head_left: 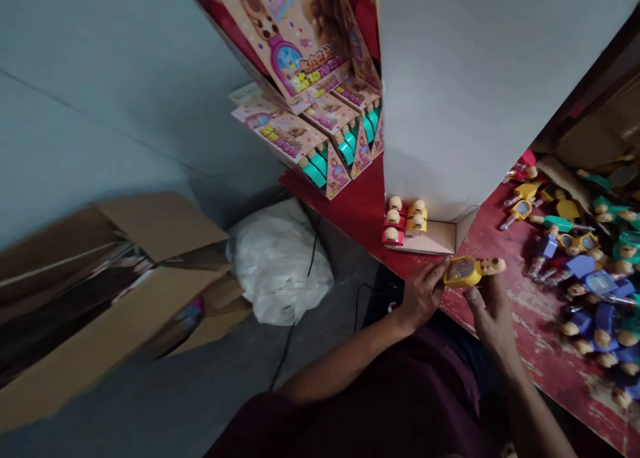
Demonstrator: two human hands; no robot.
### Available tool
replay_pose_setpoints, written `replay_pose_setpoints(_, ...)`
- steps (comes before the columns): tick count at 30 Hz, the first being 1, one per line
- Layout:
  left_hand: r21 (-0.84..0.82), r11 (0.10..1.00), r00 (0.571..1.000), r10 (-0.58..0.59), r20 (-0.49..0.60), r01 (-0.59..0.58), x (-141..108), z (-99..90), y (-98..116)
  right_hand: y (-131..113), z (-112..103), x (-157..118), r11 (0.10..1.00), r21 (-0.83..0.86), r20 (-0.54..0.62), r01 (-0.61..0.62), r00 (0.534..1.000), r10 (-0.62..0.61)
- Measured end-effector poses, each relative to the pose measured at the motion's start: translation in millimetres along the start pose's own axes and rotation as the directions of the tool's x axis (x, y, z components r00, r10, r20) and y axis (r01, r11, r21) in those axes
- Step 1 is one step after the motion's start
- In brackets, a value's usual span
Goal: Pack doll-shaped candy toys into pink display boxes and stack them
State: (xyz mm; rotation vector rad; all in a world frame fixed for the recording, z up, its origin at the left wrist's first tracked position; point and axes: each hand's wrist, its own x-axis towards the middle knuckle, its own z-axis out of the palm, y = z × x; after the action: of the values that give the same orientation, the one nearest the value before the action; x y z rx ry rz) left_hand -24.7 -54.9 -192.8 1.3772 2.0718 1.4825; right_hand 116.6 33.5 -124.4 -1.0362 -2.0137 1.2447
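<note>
A yellow bear-headed toy (461,272) with a dark, clear-covered window is held between my hands, just over the near edge of the red table. My left hand (423,295) has its fingers closed on the toy's wide end. Under the tan bear head at the other end is my right hand (494,318), its thumb by the toy's lower edge and its fingers partly hidden. Just beyond stands an upright white display box (440,91). In its bottom tray (440,237), red toys (393,219) and yellow toys (417,218) stand in two rows.
Loose toys (600,283) in several colours are heaped on the red table (540,325) at right. Printed display boxes (300,128) with green toys stand at the table's far end. A white sack (280,265) and an open carton (110,325) are on the floor at left.
</note>
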Motion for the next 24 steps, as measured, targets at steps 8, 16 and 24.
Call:
replay_pose_setpoints(8,0.257,0.966,0.915,0.114,-0.388,-0.011,-26.2,-35.6,-19.0,-5.9,39.7,42.4,0.991,-0.11,0.044,0.076,0.996,-0.071)
replay_pose_setpoints(16,-0.086,0.994,0.931,-0.09,-0.355,0.063,69.1,-113.7,-40.8,23.0,63.9,66.0,0.837,-0.157,0.261,0.525,0.839,-0.477)
replay_pose_setpoints(24,-0.124,0.99,0.983,0.043,-0.181,-0.066,152.2,-107.6,-53.1,20.6,65.8,61.9,0.756,-0.215,0.291,0.618,0.78,-0.554)
